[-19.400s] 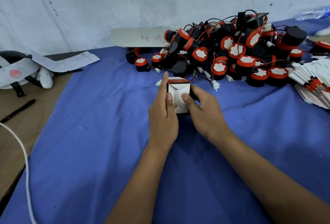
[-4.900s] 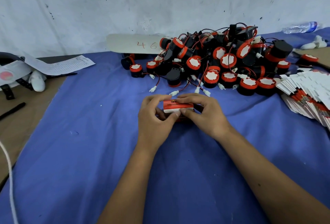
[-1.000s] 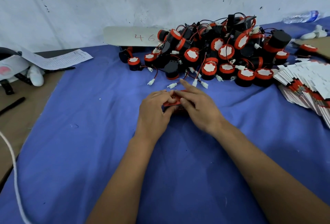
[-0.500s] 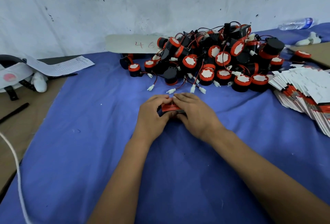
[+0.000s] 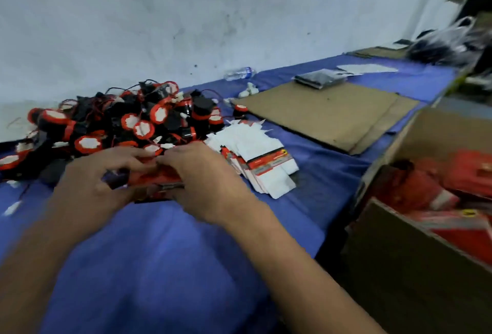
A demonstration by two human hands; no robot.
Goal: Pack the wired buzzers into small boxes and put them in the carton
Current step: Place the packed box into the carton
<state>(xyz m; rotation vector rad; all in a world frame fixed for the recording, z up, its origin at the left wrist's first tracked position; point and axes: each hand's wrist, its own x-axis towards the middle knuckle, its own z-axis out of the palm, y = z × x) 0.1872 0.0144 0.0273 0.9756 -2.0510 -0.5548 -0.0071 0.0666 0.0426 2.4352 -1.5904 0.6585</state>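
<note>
Small box: a red small box (image 5: pixel 157 178) sits low over the blue cloth (image 5: pixel 165 267), between both hands. It is blurry.
Left hand: the left hand (image 5: pixel 90 182) holds the left side of the box, with its fingers curled on it.
Right hand: the right hand (image 5: pixel 207 182) holds the right side of the box, with its fingers bent over the top. The two hands are close together.
Buzzers: a big pile of buzzers (image 5: pixel 119 123), black and red with thin wires, lies just behind the hands.
Flat boxes: a stack of flat boxes (image 5: pixel 255 160), white and red, lies just to the right of the hands.
Carton: a brown carton (image 5: pixel 415 261) stands at the right, off the edge of the table. It has red boxes inside.
Cardboard: a flat sheet of cardboard (image 5: pixel 327 112) lies on the cloth, farther back.
Bottle: a clear bottle (image 5: pixel 239 73) lies by the white wall (image 5: pixel 186 14).
</note>
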